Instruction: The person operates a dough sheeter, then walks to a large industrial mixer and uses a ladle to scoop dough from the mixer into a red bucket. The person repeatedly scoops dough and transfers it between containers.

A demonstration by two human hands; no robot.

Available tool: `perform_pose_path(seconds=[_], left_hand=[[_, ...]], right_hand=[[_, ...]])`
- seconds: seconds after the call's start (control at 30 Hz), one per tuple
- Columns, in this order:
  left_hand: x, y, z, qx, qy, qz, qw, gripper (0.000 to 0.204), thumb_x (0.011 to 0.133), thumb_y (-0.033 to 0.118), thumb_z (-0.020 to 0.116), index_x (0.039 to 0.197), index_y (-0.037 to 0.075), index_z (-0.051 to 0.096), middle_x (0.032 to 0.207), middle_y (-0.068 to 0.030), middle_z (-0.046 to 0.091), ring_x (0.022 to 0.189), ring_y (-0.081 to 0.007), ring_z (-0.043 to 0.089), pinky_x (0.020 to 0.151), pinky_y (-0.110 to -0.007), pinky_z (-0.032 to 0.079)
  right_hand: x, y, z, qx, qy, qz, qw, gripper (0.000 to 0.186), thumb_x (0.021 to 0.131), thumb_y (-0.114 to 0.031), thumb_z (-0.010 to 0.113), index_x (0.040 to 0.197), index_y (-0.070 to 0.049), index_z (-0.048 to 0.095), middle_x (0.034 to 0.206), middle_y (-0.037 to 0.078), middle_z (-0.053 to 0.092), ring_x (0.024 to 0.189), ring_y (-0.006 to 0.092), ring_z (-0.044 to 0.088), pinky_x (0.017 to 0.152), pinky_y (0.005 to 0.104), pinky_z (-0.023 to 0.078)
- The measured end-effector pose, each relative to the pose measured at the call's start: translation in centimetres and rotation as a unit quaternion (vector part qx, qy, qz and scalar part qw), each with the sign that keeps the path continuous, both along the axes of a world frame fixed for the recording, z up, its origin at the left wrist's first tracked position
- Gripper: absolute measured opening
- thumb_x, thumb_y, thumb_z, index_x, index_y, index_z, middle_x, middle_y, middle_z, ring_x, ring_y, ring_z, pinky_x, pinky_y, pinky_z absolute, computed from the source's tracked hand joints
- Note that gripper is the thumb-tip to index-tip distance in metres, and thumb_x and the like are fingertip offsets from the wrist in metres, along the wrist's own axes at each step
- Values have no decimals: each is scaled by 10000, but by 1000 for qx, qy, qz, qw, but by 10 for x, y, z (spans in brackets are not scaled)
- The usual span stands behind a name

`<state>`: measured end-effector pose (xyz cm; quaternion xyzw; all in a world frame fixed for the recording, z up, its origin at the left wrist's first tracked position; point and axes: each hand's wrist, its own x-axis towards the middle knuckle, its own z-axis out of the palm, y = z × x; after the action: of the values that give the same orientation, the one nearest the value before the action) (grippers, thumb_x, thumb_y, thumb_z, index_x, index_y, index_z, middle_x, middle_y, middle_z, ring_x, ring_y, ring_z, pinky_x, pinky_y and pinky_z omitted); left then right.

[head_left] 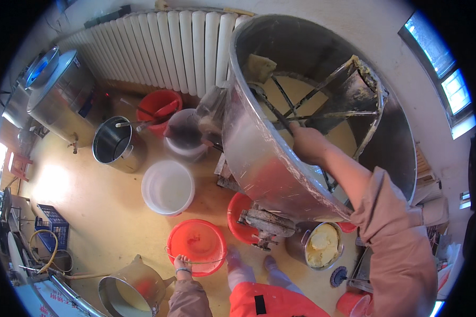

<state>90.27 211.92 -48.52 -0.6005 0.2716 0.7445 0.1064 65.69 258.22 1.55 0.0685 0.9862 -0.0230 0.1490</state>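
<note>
Right hand [308,143] reaches into the large tilted steel drum [259,158], fingers closed around a dark tool handle [276,115] beside the metal frame basket [354,100] inside. Pale yellow residue coats the basket and the drum's inner wall. Left hand [182,264] hangs low, closed on the wire bail of a red bucket [197,245] on the floor [90,211]. A steel pot of pale yellow paste [322,244] stands under the drum's lip; a white bucket [167,187] sits near. Judgement: scrape in steady strokes along the wall toward the low lip, keeping the wrist clear of the frame bars and the bucket steady.
</note>
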Motion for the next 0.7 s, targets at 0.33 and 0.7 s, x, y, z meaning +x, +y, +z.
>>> perform_pose_path(seconds=[0.33,0.7], left_hand=[[46,-30,24,-149,-229,-287,918,75,837,228,481,880,168,489,575,-6,359,432,-163,341,415,-331,295],[69,4,76,8,-79,-504,860,111,797,254,432,837,180,505,633,10,405,538,-165,390,427,-302,251]], right_hand=[[68,10,111,-30,-153,55,986,560,726,-3,466,1285,-18,428,933,283,592,915,402,574,793,437,443],[164,56,189,-24,-215,58,975,490,740,-14,465,1227,-72,474,785,212,574,762,387,572,665,450,444]])
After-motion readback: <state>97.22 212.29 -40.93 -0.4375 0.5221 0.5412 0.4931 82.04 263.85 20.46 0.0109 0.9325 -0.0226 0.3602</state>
